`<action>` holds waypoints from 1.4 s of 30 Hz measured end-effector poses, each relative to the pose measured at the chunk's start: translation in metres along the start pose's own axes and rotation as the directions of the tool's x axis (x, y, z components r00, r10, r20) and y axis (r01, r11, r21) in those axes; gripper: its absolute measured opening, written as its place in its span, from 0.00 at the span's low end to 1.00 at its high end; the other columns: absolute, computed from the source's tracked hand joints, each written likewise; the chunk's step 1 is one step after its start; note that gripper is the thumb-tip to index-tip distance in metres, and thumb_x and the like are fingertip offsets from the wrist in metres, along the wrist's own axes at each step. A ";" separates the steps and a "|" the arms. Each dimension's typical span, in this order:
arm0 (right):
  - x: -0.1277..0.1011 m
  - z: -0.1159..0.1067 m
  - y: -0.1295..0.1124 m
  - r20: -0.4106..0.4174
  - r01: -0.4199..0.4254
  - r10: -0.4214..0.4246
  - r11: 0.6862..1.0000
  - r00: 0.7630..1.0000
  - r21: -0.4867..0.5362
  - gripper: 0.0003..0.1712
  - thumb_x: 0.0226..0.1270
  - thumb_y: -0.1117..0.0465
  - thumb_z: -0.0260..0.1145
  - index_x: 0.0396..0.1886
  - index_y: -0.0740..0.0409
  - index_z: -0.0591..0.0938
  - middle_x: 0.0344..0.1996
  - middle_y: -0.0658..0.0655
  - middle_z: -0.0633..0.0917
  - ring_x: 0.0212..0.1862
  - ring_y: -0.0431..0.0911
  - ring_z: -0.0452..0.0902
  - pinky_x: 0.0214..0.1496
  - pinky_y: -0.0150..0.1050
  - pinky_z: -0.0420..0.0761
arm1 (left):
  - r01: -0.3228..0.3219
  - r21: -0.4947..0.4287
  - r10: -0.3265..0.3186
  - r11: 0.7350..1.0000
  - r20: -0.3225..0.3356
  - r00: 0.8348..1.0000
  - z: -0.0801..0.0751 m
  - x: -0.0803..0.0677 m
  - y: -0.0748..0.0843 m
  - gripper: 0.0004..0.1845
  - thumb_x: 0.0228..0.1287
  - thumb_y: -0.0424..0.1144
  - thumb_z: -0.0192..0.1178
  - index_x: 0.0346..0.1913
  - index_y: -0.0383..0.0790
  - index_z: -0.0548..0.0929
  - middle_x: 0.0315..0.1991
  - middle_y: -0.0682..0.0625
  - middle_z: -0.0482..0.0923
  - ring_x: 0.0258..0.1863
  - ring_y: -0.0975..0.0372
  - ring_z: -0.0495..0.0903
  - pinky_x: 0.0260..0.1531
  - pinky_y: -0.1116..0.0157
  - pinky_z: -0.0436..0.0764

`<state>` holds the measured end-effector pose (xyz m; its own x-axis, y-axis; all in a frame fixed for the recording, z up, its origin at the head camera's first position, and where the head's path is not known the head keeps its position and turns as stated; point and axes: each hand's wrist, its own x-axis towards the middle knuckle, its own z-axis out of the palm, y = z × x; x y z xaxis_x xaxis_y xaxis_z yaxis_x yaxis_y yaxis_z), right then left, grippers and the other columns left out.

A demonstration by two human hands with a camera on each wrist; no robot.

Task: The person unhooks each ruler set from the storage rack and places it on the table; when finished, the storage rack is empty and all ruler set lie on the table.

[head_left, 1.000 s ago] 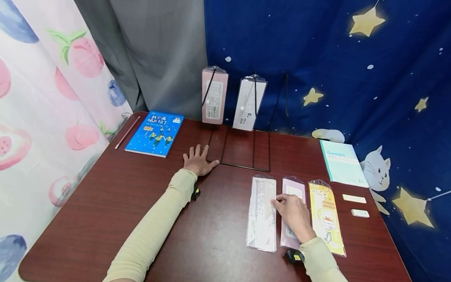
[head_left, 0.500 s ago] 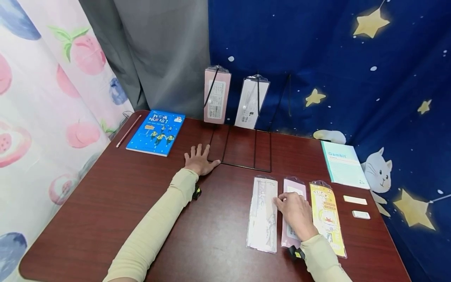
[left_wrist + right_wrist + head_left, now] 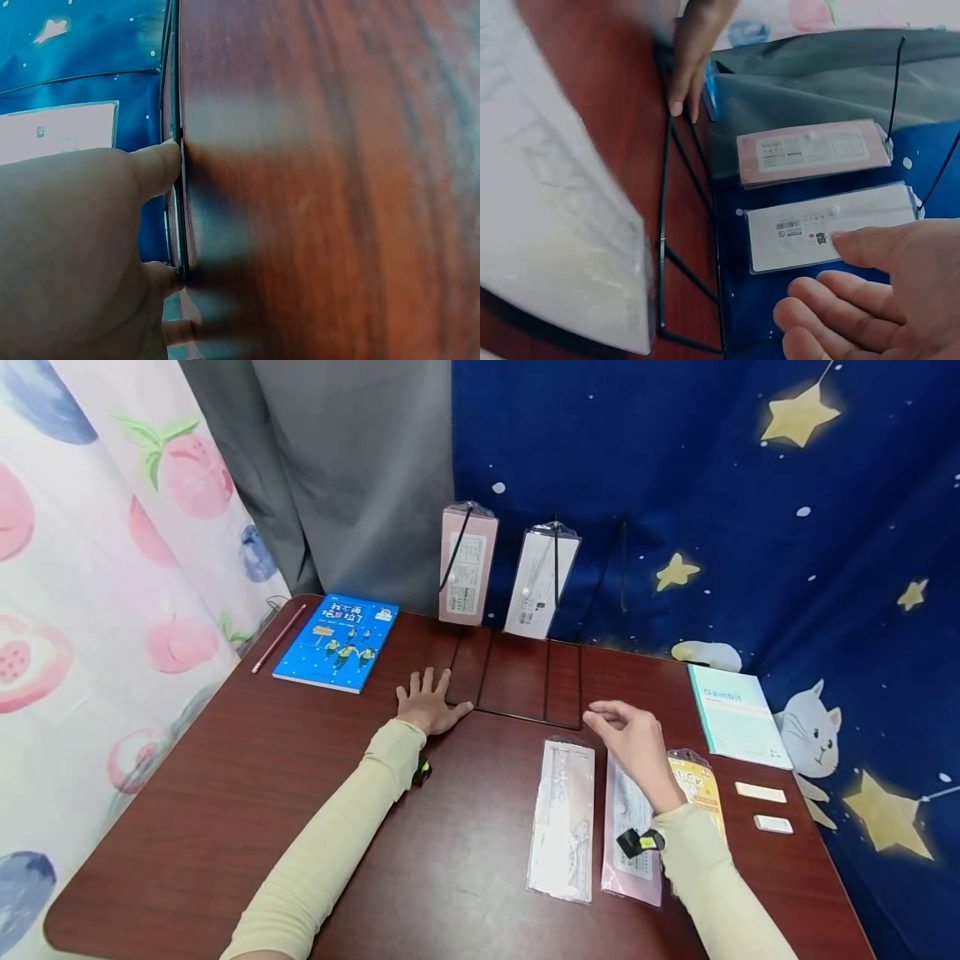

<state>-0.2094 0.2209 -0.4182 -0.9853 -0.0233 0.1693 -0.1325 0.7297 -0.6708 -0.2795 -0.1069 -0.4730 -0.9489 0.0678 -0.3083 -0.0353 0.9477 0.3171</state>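
Note:
My left hand [image 3: 427, 708] rests on the table with fingers spread, its thumb across the front bar of a black wire rack [image 3: 517, 717]. A pink packet [image 3: 468, 572] and a white packet [image 3: 536, 597] hang from the rack's hooks; one hook at the right bears nothing. My right hand [image 3: 636, 745] hovers just right of the rack's base with loosely bent fingers, holding nothing in the right wrist view. Below it lie a clear ruler-set packet [image 3: 561, 827], a lilac packet [image 3: 630, 860] and a yellow packet [image 3: 697, 785], partly hidden by the right arm.
A blue book [image 3: 337, 643] and a pencil [image 3: 279, 637] lie at the back left of the table [image 3: 187, 793]. To the right are a Gambit notebook [image 3: 738, 714] and two small white blocks, an upper block [image 3: 761, 792] and a lower block [image 3: 773, 824]. Curtains close off the back.
My right hand has left the space between the clear and lilac packets and moved up and away toward the rack. The left hand stays on the rack's base.

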 end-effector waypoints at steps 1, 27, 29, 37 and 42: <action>0.005 0.000 -0.001 -0.005 0.003 -0.003 1.000 1.000 0.020 0.20 0.72 0.48 0.71 0.55 0.56 0.88 0.45 0.60 0.92 0.49 0.55 0.91 0.50 0.52 0.87 | 0.000 0.001 0.000 1.000 0.000 1.000 0.000 0.000 0.000 0.46 0.77 0.68 0.44 0.86 0.48 0.42 0.86 0.39 0.36 0.85 0.40 0.36 0.80 0.36 0.42; 0.116 0.016 -0.026 -0.193 0.090 -0.036 0.956 0.981 0.278 0.21 0.70 0.53 0.73 0.57 0.59 0.88 0.52 0.60 0.91 0.55 0.52 0.89 0.55 0.30 0.84 | -0.002 -0.015 0.002 1.000 -0.016 1.000 0.002 0.001 -0.001 0.46 0.76 0.67 0.46 0.86 0.49 0.44 0.86 0.39 0.37 0.85 0.40 0.37 0.80 0.37 0.41; 0.121 0.018 -0.024 -0.208 0.090 -0.027 0.950 0.978 0.300 0.20 0.70 0.53 0.73 0.56 0.59 0.88 0.51 0.60 0.91 0.55 0.52 0.89 0.53 0.27 0.83 | -0.003 -0.018 0.002 1.000 -0.013 1.000 0.002 0.001 0.000 0.46 0.77 0.67 0.45 0.86 0.49 0.44 0.86 0.39 0.37 0.85 0.41 0.37 0.80 0.37 0.41; 0.140 0.024 -0.022 -0.248 0.067 0.013 0.948 0.969 0.311 0.21 0.69 0.53 0.74 0.57 0.58 0.88 0.54 0.58 0.90 0.57 0.49 0.88 0.56 0.29 0.83 | 0.019 0.007 -0.019 1.000 0.029 0.999 0.009 0.016 -0.004 0.48 0.75 0.70 0.43 0.86 0.52 0.39 0.86 0.41 0.33 0.85 0.41 0.33 0.81 0.37 0.38; 0.152 0.025 -0.030 -0.255 0.078 0.006 0.946 0.967 0.316 0.25 0.70 0.51 0.73 0.61 0.59 0.86 0.57 0.59 0.89 0.60 0.49 0.87 0.63 0.38 0.83 | 0.024 0.007 -0.024 1.000 0.039 0.999 0.009 0.017 -0.005 0.48 0.75 0.71 0.43 0.86 0.52 0.39 0.86 0.41 0.33 0.85 0.41 0.34 0.80 0.37 0.39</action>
<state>-0.3582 0.1783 -0.3901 -0.9260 0.1557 0.3439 -0.2360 0.4724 -0.8492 -0.2929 -0.1078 -0.4884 -0.9346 0.0571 -0.3510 -0.0560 0.9511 0.3038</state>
